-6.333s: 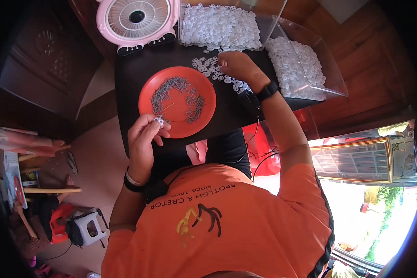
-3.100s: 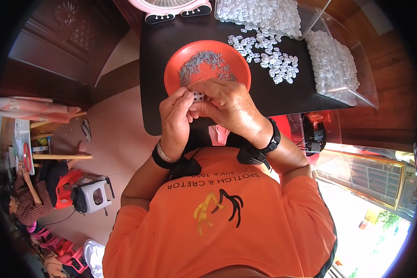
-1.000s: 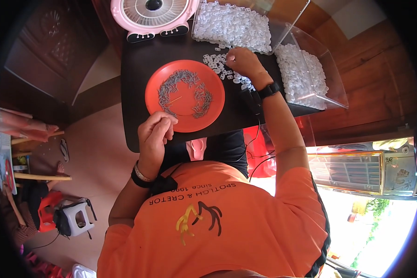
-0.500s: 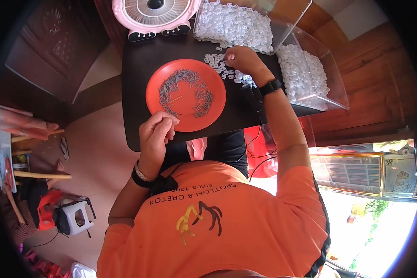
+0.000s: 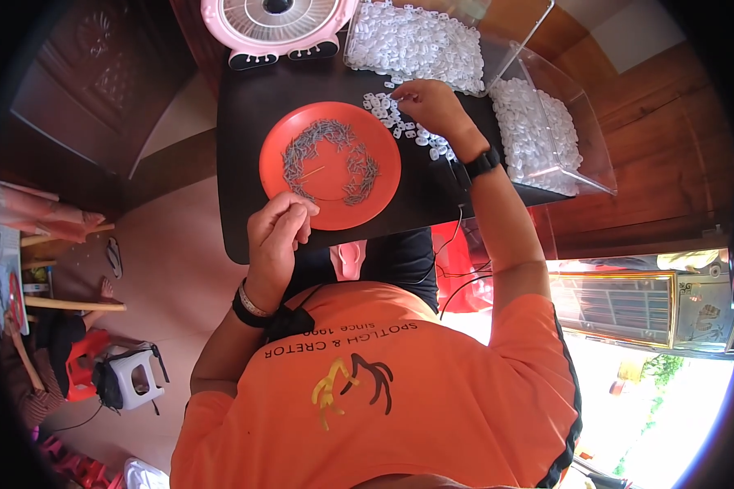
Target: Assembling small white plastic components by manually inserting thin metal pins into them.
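Pins (image 5: 300,155) and white pieces (image 5: 381,104) were left loose, nothing finished discerned. Left fingers (image 5: 289,218) were pressed together; right fingers' (image 5: 412,90) grip was unclear.

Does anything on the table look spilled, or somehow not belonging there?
A single thin tan stick lies in the red plate, odd among many short grey pieces. Loose white pieces are scattered on the dark table, perhaps deliberately.

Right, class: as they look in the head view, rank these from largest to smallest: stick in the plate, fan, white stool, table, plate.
Table
Plate
Stool
Stick

Not ranked: the fan. The top edge cuts it off, so its full size is unsure.
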`<state>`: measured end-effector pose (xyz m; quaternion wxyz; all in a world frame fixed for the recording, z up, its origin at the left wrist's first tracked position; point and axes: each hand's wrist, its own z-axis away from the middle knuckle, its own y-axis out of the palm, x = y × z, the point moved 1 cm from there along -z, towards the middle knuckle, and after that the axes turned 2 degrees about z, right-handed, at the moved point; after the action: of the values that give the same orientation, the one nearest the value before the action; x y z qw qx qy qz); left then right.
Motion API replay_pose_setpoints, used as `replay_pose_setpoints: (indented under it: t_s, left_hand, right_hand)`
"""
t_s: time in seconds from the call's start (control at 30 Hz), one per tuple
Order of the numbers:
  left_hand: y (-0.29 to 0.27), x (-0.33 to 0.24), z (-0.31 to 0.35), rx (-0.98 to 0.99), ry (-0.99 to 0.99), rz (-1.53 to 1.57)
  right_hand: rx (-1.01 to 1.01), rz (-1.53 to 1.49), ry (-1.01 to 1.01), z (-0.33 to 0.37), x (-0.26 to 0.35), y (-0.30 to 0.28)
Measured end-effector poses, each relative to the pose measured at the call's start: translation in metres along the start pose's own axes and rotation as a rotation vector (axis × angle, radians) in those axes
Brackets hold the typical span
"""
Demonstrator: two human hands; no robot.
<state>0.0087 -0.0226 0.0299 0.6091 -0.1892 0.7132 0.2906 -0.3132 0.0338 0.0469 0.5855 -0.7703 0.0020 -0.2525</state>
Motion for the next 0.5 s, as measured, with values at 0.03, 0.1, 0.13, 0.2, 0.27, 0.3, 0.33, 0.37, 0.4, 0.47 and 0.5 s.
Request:
replay_pose_setpoints:
  t_s: [0.03,0.1,0.13,0.2,0.27,0.3,0.33,0.37,0.4,0.47,0.5]
  left_hand:
    - [0.0,0.0,-0.001,-0.002,-0.003,-0.002]
    - [0.0,0.0,-0.003,0.001,-0.003,-0.008]
    - [0.0,0.0,-0.004,-0.008,-0.006,-0.012]
    - [0.004,0.0,-0.008,0.031,0.005,0.004]
    - [0.01,0.0,-0.012,0.056,-0.001,-0.003]
    - [0.013,0.0,-0.014,0.081,-0.005,-0.008]
    - [0.015,0.001,-0.015,0.102,-0.003,0.024]
    - [0.016,0.003,-0.015,0.104,-0.005,0.022]
    - [0.016,0.005,-0.014,0.1,-0.012,0.048]
    - [0.016,0.006,-0.014,0.095,-0.021,0.074]
    - [0.015,0.007,-0.013,0.089,-0.013,0.076]
  right_hand:
    - [0.002,-0.003,-0.001,0.005,0.01,-0.002]
    - [0.008,-0.493,0.064,0.019,0.045,-0.007]
    - [0.052,-0.689,0.08,0.028,0.065,-0.008]
    - [0.106,-1.034,0.117,0.051,0.102,-0.007]
    - [0.124,-1.254,0.113,0.071,0.123,0.002]
    - [0.086,-1.267,0.131,0.08,0.134,0.007]
    - [0.104,-1.342,0.099,0.086,0.139,0.014]
    - [0.08,-1.388,0.017,0.09,0.143,0.024]
    - [0.063,-1.39,0.018,0.094,0.145,0.028]
    - [0.006,-1.404,-0.019,0.1,0.148,0.034]
    - [0.005,-1.406,-0.016,0.103,0.149,0.035]
